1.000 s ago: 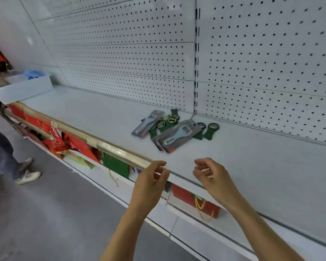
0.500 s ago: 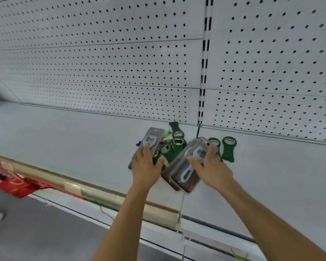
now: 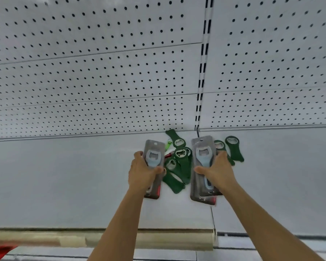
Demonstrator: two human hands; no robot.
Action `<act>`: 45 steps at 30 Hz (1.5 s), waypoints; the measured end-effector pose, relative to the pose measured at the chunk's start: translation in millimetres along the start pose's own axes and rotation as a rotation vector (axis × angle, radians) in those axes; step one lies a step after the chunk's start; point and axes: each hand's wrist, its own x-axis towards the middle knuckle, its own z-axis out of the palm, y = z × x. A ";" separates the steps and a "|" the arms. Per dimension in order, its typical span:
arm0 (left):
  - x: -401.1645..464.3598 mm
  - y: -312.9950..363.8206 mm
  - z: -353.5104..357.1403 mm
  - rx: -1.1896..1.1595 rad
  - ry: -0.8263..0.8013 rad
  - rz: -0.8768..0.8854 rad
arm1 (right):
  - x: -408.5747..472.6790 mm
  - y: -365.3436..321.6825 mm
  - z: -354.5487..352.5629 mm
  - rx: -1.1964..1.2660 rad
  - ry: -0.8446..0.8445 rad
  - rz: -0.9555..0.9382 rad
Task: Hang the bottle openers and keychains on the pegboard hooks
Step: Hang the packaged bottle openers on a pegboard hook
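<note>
Head view: the left hand [image 3: 142, 171] grips a grey carded blue bottle opener pack [image 3: 153, 162] on the white shelf [image 3: 64, 176]. At its 3 o'clock lie loose green flat bottle openers [image 3: 179, 166]. The right hand [image 3: 217, 171] grips a stack of carded opener packs [image 3: 202, 166] below the white pegboard [image 3: 102, 72].

The white perforated pegboard wall [image 3: 102, 76] carries nothing across its visible face, open to reach. On the white shelf [image 3: 64, 185], loose dark green bottle openers [image 3: 179, 166] crowd the gap between the two hand-held carded packs. Bare shelf extends left and right.
</note>
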 end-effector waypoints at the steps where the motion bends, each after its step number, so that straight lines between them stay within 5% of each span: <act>1: 1.5 -1.3 -1.2 -0.081 -0.031 -0.002 | -1.1 1.3 1.7 0.039 -0.002 0.004; 15: -80.7 62.9 12.6 -0.503 -0.111 0.250 | -73.4 24.3 -66.0 0.607 0.201 -0.138; 34: -371.8 238.9 250.6 -0.565 -0.349 0.472 | -217.6 276.0 -367.6 0.585 0.431 -0.199; 45: -445.3 342.1 353.2 -0.510 -0.499 0.583 | -225.7 362.7 -492.8 0.705 0.613 -0.168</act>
